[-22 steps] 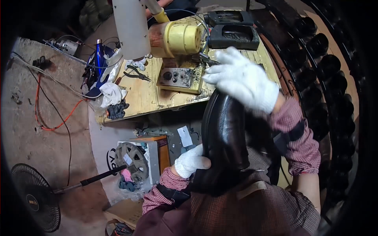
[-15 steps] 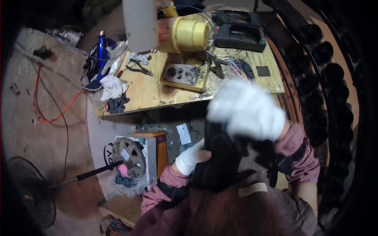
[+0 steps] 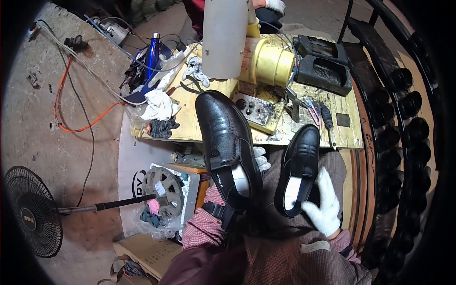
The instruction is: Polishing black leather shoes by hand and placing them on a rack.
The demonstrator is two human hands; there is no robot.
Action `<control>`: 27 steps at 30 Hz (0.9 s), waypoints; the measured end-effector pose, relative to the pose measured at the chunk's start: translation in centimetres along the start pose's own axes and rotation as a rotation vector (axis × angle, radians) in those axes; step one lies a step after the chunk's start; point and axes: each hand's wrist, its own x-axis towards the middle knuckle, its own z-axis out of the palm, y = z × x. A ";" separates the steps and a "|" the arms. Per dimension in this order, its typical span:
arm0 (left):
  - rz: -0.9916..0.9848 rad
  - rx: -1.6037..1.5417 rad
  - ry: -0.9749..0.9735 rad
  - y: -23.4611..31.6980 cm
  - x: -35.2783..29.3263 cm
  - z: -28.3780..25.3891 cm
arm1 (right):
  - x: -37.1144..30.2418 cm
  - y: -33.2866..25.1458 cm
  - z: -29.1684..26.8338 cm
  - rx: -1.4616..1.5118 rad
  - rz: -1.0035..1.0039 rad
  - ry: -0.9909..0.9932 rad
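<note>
A large-looking black leather loafer (image 3: 222, 130) is raised in front of me on the left, toe pointing away. White-gloved fingertips of my left hand (image 3: 261, 159) show past its right side; the shoe hides the rest of that hand, which grips it from beneath. To its right, a second black loafer (image 3: 304, 154) lies over my lap with a pale insole showing. Beside its heel is my right hand (image 3: 327, 204), also in a white glove, fingers stretched out and thumb apart, the thumb tip close to the shoe. Whether it touches, I cannot tell.
A wooden table (image 3: 190, 107) bears a yellow machine (image 3: 270, 59), a control box (image 3: 254, 109), pliers (image 3: 191, 84) and black trays (image 3: 325, 71). Racks of black shoes (image 3: 418, 133) stand at right, a fan (image 3: 33, 213) at left. Another person's gloved hand (image 3: 275, 5) shows beyond the table.
My right hand has dropped from its blurred place above the dark shoe to beside the right loafer. Both loafers now show apart, and the view has shifted.
</note>
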 end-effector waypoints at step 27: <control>0.168 -0.221 -0.442 3.0 4.8 4.3 | 0.6 -0.6 0.9 -0.372 -0.372 -0.433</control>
